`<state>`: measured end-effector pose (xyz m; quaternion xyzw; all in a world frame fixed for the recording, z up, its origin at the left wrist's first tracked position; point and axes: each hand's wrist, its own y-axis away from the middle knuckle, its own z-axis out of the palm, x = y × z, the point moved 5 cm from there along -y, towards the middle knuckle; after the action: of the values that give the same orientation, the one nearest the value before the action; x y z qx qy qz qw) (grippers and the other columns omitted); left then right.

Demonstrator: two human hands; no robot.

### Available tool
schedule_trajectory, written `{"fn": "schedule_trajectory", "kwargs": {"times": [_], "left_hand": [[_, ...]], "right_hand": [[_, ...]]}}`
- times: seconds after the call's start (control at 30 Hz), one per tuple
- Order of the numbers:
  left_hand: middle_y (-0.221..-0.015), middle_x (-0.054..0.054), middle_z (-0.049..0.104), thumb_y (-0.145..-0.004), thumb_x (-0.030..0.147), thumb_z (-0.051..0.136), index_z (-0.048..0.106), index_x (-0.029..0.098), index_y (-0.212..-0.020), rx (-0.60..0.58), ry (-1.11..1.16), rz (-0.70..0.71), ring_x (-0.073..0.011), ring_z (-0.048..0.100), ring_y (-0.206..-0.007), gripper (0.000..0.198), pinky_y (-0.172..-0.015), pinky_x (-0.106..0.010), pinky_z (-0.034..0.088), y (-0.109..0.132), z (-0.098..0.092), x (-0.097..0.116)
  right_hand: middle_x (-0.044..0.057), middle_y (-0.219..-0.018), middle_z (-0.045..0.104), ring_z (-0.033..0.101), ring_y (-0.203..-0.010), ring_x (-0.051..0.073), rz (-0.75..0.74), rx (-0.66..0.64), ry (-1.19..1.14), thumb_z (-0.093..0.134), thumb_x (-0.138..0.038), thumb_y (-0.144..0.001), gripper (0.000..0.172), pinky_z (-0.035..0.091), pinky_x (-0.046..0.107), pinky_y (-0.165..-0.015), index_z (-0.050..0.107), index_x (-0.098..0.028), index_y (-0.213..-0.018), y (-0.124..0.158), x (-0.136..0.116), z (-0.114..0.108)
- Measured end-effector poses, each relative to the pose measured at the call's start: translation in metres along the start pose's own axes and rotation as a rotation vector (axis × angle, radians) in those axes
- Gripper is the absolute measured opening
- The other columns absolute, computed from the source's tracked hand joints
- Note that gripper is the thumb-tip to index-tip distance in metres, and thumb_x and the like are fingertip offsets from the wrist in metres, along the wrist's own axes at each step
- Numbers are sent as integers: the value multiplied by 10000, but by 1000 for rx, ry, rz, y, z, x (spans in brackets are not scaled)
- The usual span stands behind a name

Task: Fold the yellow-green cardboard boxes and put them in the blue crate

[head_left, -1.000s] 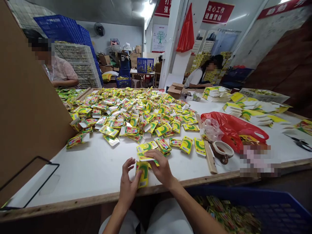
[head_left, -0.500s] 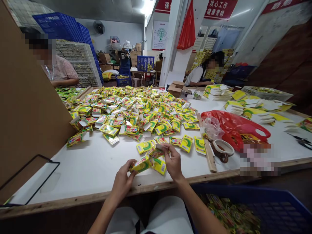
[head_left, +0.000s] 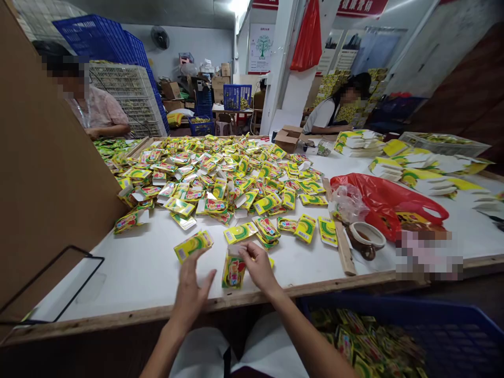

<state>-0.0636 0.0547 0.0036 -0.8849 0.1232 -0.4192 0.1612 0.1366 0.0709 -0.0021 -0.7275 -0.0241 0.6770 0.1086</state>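
Observation:
My left hand (head_left: 192,286) has its thumb and fingers apart, just below a yellow-green box (head_left: 192,245) lying on the white table (head_left: 145,268). Between the fingertips of my right hand (head_left: 258,268) is the white end flap of another small box (head_left: 233,270), whose printed face points up near the table's front edge. Part of a further box shows behind my right hand. Beyond both hands spreads a large heap of similar boxes (head_left: 212,178), some with white flaps standing open. Several single boxes, such as one flat yellow box (head_left: 241,232), lie in front of the heap.
Cardboard (head_left: 59,157) rises at the left beside a black wire frame (head_left: 79,283). At right are a wooden strip (head_left: 345,252), a mug (head_left: 366,239) and a red bag (head_left: 378,202). A blue crate (head_left: 444,315) of packets sits below the edge. Two people work across the table.
My left hand has let go of a yellow-green box, which now lies further left. My right hand has moved left and down with a box by its flap. The camera view has shifted slightly.

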Motion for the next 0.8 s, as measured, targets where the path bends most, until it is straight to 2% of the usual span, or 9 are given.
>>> {"fn": "schedule_trajectory", "kwargs": {"times": [0.1, 0.17, 0.27, 0.4, 0.5, 0.57, 0.67, 0.8], "left_hand": [[-1190, -82, 547, -863, 292, 498, 352, 258, -1264, -219, 343, -98, -193, 609, -970, 428, -847, -369, 498, 10, 28, 17], [-1104, -59, 570, -874, 284, 477, 345, 266, -1256, -279, 487, -180, -159, 632, -848, 404, -751, -319, 523, 15, 39, 20], [-992, -33, 595, -858, 271, 502, 395, 251, -1225, -286, 563, -232, -150, 633, -794, 383, -705, -285, 516, 14, 39, 17], [-916, -35, 646, -842, 267, 528, 515, 204, -1095, -329, 585, -242, -165, 638, -793, 261, -730, -291, 512, 9, 35, 12], [-1042, -74, 644, -838, 269, 538, 575, 183, -997, -274, 587, -209, -203, 622, -961, 185, -855, -336, 493, 5, 33, 13], [-1106, -87, 627, -837, 263, 541, 581, 183, -991, -198, 599, -186, -214, 590, -1056, 178, -920, -352, 466, 3, 34, 15], [-1127, -83, 621, -845, 242, 533, 524, 202, -1084, -124, 655, -175, -198, 586, -1072, 243, -940, -359, 457, 4, 35, 17], [-1051, -82, 645, -839, 254, 548, 588, 184, -978, -122, 559, -131, -199, 597, -1027, 161, -930, -346, 455, 5, 31, 24]], "right_hand": [[27, -864, 651, 625, -744, 170, 29, 60, -127, 574, -318, -834, 229, 502, 284, -691, 500, -224, -1030, 18, 9, 17], [21, -875, 638, 627, -752, 162, 22, 77, -190, 570, -318, -843, 233, 505, 277, -693, 444, -238, -1022, 28, 12, 21], [22, -876, 621, 620, -799, 163, -4, 47, -144, 550, -302, -858, 175, 498, 272, -722, 459, -230, -990, 34, 12, 18], [33, -855, 637, 605, -810, 177, -57, -78, 99, 514, -269, -875, 98, 479, 280, -743, 583, -204, -901, 28, 3, 15], [24, -765, 629, 588, -751, 176, -113, -104, 233, 517, -240, -871, 151, 464, 282, -721, 605, -195, -756, 22, -5, 15], [26, -801, 634, 593, -777, 177, -138, -49, 214, 531, -217, -861, 89, 465, 283, -735, 612, -200, -827, 20, -9, 14], [33, -901, 655, 614, -842, 174, -160, 16, 124, 530, -187, -857, 198, 478, 287, -765, 581, -222, -1045, 23, -12, 11], [47, -911, 673, 615, -906, 195, -251, -90, 174, 577, -203, -838, 101, 471, 319, -820, 661, -221, -891, 27, -20, 15]]}}
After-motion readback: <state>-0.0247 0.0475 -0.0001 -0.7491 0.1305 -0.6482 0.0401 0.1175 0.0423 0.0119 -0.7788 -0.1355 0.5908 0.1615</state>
